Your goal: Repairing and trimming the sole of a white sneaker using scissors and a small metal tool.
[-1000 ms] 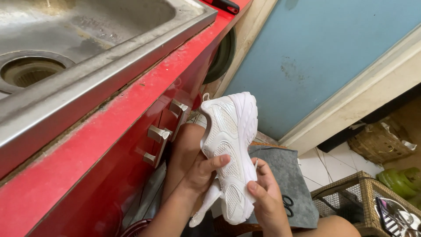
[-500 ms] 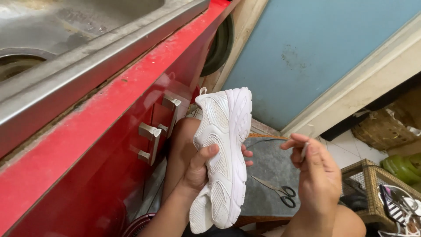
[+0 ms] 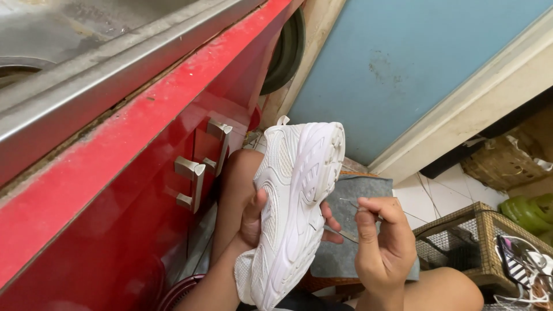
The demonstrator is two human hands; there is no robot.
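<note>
Two metal handles [image 3: 199, 173] stand out on the red cabinet [image 3: 115, 230] under the steel sink [image 3: 86, 63]; a blue wall [image 3: 415, 63] rises at one o'clock, and a wire basket [image 3: 478, 236] sits at four o'clock on the tiled floor [image 3: 423, 198]. Half a second ago the right hand was spread open above scissors on the grey mat [image 3: 351, 230]; now it has closed near the shoe. The left hand [image 3: 256, 216] wraps around the white sneaker [image 3: 296, 201], holding it upright at centre. The right hand [image 3: 383, 245] pinches a thin metal tool [image 3: 341, 234] just beside the sole.
</note>
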